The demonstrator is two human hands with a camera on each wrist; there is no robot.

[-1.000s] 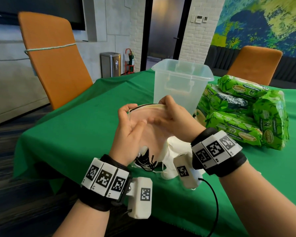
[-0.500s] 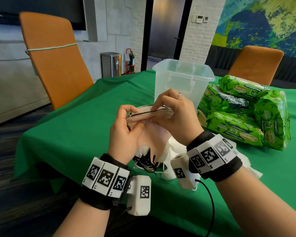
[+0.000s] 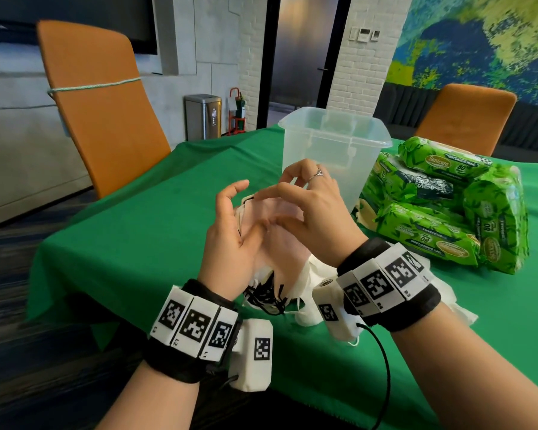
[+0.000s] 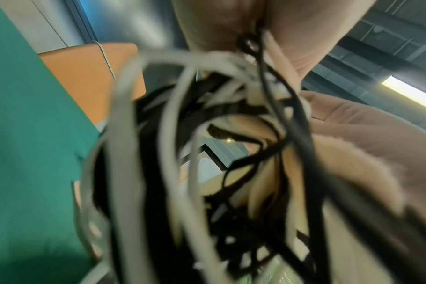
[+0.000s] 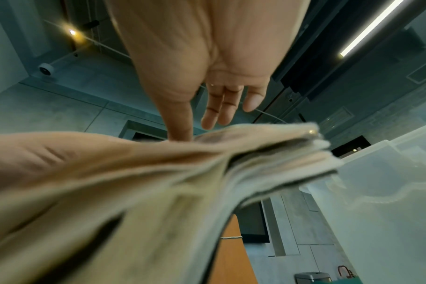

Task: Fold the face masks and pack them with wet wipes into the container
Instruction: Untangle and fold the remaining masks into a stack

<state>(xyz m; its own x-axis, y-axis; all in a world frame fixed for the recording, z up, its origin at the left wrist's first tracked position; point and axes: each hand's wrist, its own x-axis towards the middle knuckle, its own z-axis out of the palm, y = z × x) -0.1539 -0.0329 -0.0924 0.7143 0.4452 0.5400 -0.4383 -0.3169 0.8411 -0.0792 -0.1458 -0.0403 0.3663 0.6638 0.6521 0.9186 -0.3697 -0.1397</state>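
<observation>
Folding a stack of pale beige fabric face masks [image 3: 271,212] above the desk's near edge, left hand [image 3: 230,234] cradling, right hand [image 3: 311,212] pinching; next, into the clear plastic container [image 3: 333,150].

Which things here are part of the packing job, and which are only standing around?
Part of the job:
- face masks, held between both hands
- clear container
- wet wipes packs

Only standing around:
- orange chairs
- steel bin
</observation>
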